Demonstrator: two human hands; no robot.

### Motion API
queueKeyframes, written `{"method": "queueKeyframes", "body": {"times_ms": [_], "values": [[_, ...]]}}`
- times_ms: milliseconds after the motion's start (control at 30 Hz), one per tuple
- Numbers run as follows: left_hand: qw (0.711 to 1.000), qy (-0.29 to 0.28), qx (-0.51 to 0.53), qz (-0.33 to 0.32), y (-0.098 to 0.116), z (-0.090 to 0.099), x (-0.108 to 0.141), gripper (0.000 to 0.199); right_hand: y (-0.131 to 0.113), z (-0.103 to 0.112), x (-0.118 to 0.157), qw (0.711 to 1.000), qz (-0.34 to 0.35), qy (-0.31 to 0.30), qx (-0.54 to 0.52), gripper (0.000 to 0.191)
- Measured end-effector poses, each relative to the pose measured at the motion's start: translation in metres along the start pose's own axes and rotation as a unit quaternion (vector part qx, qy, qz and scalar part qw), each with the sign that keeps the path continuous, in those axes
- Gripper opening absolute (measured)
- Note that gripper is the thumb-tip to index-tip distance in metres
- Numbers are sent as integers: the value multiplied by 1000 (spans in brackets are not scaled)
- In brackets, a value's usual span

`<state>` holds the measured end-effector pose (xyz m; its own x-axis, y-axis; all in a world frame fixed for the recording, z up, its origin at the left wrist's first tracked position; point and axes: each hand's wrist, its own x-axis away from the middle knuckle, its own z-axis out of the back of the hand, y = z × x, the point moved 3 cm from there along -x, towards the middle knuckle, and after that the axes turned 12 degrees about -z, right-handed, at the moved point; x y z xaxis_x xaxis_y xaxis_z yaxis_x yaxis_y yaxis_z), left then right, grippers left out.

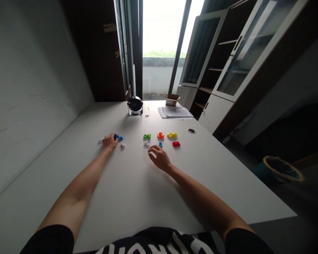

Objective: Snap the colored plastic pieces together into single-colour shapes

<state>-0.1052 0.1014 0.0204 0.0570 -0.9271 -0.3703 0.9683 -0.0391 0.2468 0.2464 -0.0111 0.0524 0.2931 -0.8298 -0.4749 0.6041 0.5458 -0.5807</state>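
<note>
At the left of the white table, my left hand (110, 141) is closed, its bent fingertips against a small blue plastic piece (118, 138). A white piece (101, 140) shows partly from behind that hand, and another white piece (122, 146) lies to its right. Near the middle, my right hand (160, 158) is held with curved fingers, thumb apart, and I see nothing between them. Just beyond its fingers are a whitish piece (146, 144) and a small blue piece (160, 144). Farther out lie green (147, 136), orange (160, 135), yellow (172, 135) and red (176, 144) plastic pieces.
A round black and silver device (135, 106) stands at the back of the table, with a short cord (147, 112) beside it. Papers (176, 112) and an opened cardboard box (172, 100) are at the back right. A cable hole (192, 131) lies near the right edge.
</note>
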Motion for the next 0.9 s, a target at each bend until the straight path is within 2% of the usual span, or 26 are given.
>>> {"method": "queueKeyframes", "body": {"times_ms": [167,267,400,500,600,700,900], "values": [[998,33,-8,45,-3,4,-1,21,-20,-19,10,994,47,-88,-36,12],[998,44,-15,48,-4,5,0,22,-14,-24,12,993,40,-110,-29,11],[998,49,-7,37,-8,3,1,22,-2,-27,11,994,19,-108,-25,12],[999,33,7,14,-9,0,-3,36,0,-28,10,993,26,-111,-27,13],[1000,-9,0,-19,-7,-4,-11,44,-1,-29,9,993,31,-113,-30,13],[999,-41,-4,-24,-6,-7,-21,40,-2,-28,9,993,30,-112,-33,15],[998,-62,-10,-21,2,-8,-33,29,-4,-25,8,992,26,-119,-32,16]]}}
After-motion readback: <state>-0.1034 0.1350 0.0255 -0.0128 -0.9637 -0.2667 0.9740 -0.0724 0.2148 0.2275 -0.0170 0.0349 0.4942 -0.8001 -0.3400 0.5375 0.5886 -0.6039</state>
